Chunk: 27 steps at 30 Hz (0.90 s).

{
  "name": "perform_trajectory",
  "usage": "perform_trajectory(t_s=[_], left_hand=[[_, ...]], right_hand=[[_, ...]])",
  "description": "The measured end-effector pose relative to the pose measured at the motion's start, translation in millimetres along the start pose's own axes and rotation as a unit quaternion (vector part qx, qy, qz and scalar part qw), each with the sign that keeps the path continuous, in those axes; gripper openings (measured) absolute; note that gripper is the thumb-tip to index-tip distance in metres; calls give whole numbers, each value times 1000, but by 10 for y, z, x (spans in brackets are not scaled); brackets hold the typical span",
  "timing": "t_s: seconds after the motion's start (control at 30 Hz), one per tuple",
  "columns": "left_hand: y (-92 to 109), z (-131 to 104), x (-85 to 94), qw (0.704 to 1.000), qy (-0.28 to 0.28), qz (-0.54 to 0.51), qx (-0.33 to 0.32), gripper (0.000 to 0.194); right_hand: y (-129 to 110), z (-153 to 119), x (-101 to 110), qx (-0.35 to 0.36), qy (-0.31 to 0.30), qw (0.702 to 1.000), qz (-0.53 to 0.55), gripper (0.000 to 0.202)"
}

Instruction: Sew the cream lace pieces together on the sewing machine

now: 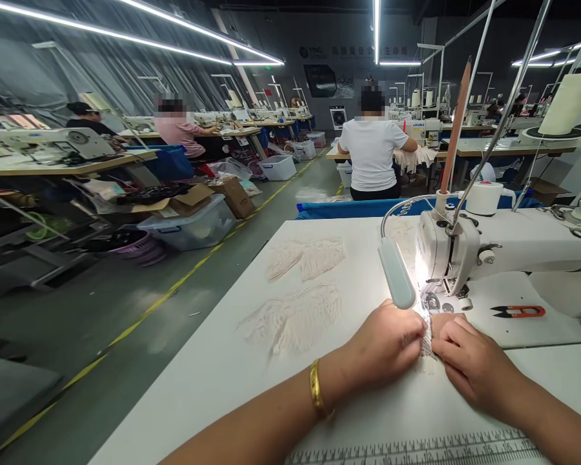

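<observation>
- Seen from head height, across a white table [198, 394], close to a sewing machine [440, 242].
- Located between both hands, leading up toward the needle area: for the lace strip [427, 336], partly covered by fingers.
- Closed narrow on the strip's left edge, with the left hand [392, 339]; closed likewise at the right edge, with the right hand [469, 361].
- Judged to be at the feeding step, guiding lace for stitching; too small to tell whether pierced by the needle.
- Calls next, in all likelihood, for steering straight and flat, without tugging, and for keeping fingertips clear of the needle.
- Laid out flat to the left, well apart from the needle: two lace pieces [314, 258].
- Set to the right, on the machine bed: red-handled snips [525, 312], untouched.
</observation>
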<state>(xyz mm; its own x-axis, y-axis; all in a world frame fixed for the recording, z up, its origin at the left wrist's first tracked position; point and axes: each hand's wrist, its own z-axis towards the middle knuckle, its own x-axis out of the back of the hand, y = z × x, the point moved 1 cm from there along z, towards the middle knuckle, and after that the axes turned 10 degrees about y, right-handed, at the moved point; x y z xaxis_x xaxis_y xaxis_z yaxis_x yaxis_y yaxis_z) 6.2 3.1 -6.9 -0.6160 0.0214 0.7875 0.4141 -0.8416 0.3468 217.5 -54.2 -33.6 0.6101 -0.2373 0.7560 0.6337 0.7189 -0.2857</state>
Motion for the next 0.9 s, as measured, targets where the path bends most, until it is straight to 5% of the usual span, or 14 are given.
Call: perform_trajectory(t_s=[0.9], left_hand=[[-16,-27,-83,998,34,24,-55,26]], right_hand=[[25,-5,-14,-24,20,999,-7,39]])
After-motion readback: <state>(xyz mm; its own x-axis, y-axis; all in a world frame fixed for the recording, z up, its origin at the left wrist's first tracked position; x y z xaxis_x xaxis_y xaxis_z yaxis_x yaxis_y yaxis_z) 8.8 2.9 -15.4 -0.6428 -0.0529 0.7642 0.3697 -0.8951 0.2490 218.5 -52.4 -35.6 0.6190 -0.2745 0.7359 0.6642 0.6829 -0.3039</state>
